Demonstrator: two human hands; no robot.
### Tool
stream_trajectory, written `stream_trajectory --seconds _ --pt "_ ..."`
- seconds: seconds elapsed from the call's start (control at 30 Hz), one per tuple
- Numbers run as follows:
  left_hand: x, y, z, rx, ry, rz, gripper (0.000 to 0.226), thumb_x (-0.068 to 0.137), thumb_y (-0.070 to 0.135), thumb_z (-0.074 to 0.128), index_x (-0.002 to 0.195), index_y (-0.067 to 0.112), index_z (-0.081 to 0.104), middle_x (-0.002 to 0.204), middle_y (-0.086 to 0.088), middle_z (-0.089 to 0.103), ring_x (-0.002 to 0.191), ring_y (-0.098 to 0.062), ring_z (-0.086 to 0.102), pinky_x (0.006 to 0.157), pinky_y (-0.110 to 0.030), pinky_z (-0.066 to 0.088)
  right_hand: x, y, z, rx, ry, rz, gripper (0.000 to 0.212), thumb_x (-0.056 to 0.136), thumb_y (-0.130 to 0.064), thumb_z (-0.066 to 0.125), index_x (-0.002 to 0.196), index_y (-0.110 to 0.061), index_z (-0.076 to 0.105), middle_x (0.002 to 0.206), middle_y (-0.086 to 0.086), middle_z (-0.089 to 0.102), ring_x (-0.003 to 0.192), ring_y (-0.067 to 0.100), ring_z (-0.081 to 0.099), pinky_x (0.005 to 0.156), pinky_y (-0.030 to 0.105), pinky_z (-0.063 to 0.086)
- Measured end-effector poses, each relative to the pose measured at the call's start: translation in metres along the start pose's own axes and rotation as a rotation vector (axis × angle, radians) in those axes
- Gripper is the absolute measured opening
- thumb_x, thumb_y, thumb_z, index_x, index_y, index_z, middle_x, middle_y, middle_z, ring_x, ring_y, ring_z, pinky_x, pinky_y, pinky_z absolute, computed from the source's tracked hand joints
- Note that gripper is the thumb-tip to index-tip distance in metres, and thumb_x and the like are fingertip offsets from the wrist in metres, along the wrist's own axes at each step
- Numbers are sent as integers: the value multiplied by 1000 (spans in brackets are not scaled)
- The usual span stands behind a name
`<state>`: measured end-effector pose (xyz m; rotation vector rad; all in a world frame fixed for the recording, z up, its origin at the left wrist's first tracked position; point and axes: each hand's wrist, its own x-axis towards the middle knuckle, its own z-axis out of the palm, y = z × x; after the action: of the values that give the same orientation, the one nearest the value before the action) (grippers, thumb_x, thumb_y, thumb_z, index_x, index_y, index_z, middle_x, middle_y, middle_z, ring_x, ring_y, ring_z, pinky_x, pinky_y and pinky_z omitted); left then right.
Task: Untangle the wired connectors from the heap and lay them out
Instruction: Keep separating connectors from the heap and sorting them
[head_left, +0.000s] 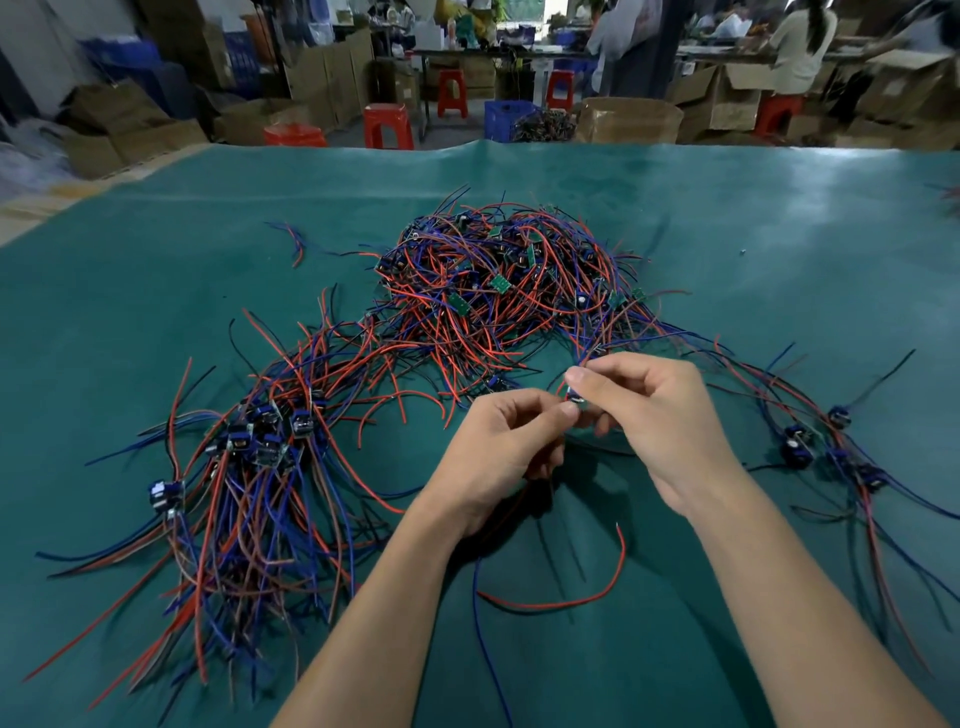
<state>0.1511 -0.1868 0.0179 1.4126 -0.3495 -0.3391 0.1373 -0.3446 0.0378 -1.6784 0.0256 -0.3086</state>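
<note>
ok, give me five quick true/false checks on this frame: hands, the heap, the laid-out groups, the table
1. Both hands pinch one small connector between them. True: the left hand and right hand meet on the connector.
2. The tangled heap lies beyond the hands. True.
3. Sorted connectors lie on one side only. False: one laid-out group lies to the left, a smaller group to the right.
4. The table cover is red. False: it is green.
5. The wires are all yellow. False: they are red, blue and black.
</note>
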Motion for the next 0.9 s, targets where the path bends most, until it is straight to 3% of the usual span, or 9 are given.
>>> stream_trajectory --seconds 0.13,0.4,0.5,0.67,0.9 --pt "-1 3 1 49 8 -3 37 99 11 54 68 21 70 54 -1 56 47 -11 44 48 -18 37 -2 -4 2 -42 -53 36 3 83 -10 81 81 -12 79 70 4 73 59 10 61 53 19 47" --pt "-2 6 0 81 -22 -2 39 102 11 42 76 15 70 51 -3 57 43 -12 46 47 -18 37 -1 -7 1 -1 -40 -12 7 82 -8 80 81 -15 81 71 2 74 62 7 62 55 18 48" --pt "-2 6 1 88 -74 -6 38 101 9 41 75 14 69 55 -4 59 46 -14 49 50 -24 36 3 -6 -4 88 79 -3 13 84 -3 78 79 -15 79 69 1 71 61 10 60 55 20 49" --pt "-4 7 2 74 -125 -17 38 101 6 42 70 12 64 54 -4 59 44 -13 49 48 -22 36 10 -7 -21 222 335 -38 17 87 0 74 81 -16 76 67 -6 70 59 8 58 55 18 47" --pt "-4 9 2 75 -73 -38 36 100 5 42 72 11 64 55 -3 60 45 -12 50 48 -22 35 11 -29 -51 529 731 -87 16 90 -2 72 81 -15 67 68 -1 64 58 13 57 57 25 47"
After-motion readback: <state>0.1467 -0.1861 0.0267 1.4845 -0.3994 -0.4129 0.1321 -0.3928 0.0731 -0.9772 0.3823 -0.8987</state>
